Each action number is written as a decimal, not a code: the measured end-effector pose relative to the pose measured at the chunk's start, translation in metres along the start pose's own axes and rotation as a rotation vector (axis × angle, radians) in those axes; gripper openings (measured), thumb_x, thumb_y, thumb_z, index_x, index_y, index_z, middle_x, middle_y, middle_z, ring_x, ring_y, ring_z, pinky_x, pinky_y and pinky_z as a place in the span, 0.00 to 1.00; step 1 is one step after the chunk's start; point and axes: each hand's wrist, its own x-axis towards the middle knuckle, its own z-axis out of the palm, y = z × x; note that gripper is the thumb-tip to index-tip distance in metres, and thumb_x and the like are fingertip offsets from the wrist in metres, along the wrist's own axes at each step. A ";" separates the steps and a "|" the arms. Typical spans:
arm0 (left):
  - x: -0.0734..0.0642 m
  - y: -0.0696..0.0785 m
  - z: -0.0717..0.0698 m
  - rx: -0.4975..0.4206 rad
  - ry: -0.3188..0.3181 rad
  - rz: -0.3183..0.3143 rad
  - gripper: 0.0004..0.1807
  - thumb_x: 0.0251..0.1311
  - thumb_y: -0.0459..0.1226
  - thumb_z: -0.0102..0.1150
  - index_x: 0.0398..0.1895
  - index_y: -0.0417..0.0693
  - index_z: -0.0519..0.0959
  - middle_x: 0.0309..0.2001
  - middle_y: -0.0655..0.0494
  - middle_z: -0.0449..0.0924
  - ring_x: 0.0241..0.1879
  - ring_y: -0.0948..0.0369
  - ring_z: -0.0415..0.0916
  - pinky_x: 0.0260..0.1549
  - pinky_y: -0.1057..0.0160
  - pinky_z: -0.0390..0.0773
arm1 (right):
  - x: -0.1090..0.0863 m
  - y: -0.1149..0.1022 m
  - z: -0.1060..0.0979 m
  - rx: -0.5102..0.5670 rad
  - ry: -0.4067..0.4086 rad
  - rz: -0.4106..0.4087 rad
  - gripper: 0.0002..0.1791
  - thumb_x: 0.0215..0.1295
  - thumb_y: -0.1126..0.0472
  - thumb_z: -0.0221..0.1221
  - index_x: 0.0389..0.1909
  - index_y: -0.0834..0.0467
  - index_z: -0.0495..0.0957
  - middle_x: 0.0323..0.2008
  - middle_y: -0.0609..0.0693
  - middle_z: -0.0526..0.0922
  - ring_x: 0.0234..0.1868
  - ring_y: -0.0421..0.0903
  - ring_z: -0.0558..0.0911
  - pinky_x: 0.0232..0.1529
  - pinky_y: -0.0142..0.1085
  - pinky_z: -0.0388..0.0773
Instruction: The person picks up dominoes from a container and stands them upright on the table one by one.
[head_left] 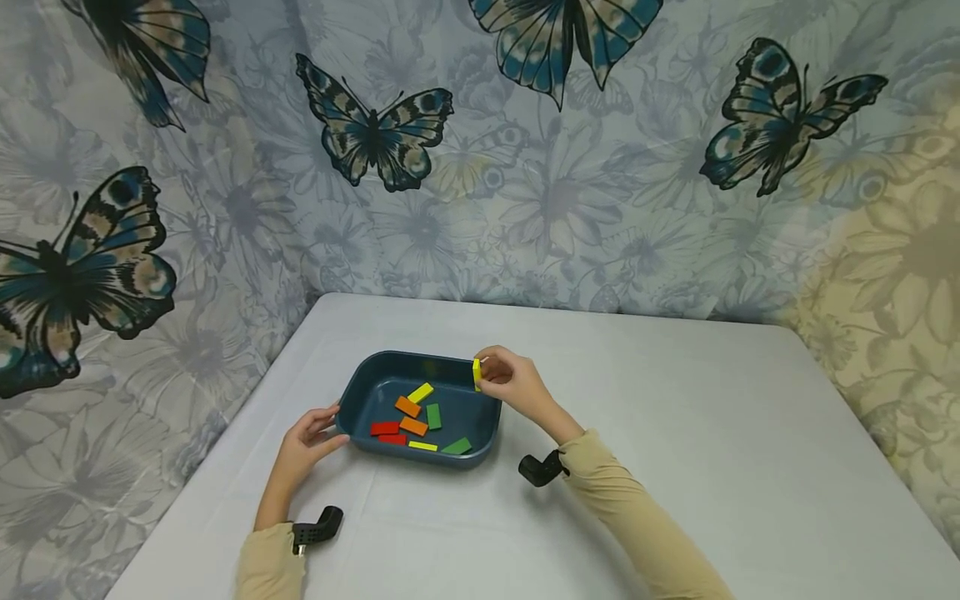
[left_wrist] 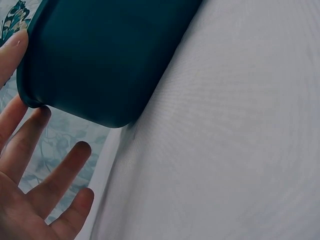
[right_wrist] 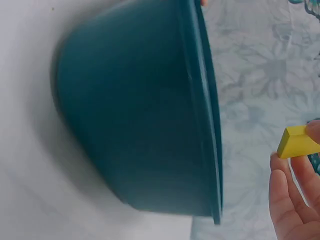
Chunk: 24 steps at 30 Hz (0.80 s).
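Yellow block (head_left: 476,375) is held above the tub's far right corner, apart from the rim in the right wrist view. The right hand (head_left: 517,387) pinches it between thumb and fingertips, a light hold that probably keeps it easy to turn. Left hand (head_left: 302,446) touches the left end of the tub (head_left: 463,417) with its thumb and two fingers, the others stretched out and gripping nothing; this looks meant to steady the tub. Inside lie red blocks (head_left: 385,428), orange blocks (head_left: 408,407), green blocks (head_left: 433,416) and two more yellow ones, loosely scattered. Beneath is the white surface (head_left: 637,400).

The tub's near wall partly hides the front blocks. Fingers cover some of the held block, which the right wrist view cuts off; both wrist views miss the tub's contents.
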 end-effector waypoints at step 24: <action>0.000 0.008 0.001 0.044 0.048 -0.042 0.24 0.45 0.29 0.66 0.49 0.33 0.73 0.54 0.43 0.69 0.46 0.70 0.70 0.46 0.64 0.70 | -0.032 0.023 -0.051 -0.076 0.119 0.000 0.16 0.50 0.79 0.59 0.42 0.71 0.71 0.33 0.64 0.78 0.32 0.59 0.79 0.35 0.40 0.79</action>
